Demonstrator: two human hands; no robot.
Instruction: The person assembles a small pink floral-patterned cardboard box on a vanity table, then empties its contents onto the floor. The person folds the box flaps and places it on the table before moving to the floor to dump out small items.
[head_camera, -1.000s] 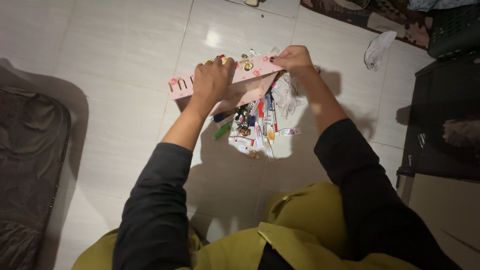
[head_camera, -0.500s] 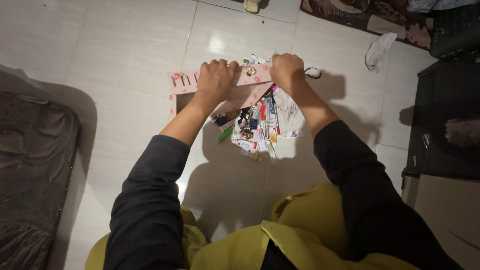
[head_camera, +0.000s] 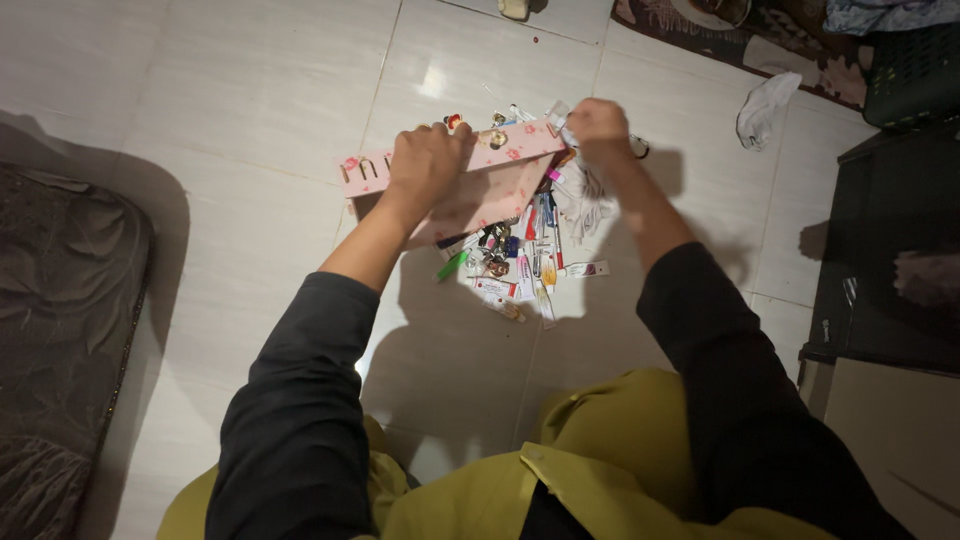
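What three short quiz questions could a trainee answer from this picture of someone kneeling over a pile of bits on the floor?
1. True or false: both hands grip the pink box.
2. What lies on the tile floor beneath the box?
A. a heap of small items
B. a folded towel
C. a single shoe
3. Which hand holds the box's end nearer the crumpled white bag?

Key
1. True: left hand and right hand both hold it.
2. A
3. The right hand.

Bare white tile floor (head_camera: 250, 110) lies open to my left; a heap of small colourful items (head_camera: 515, 265) blocks the middle, a dark cabinet (head_camera: 890, 240) the right.
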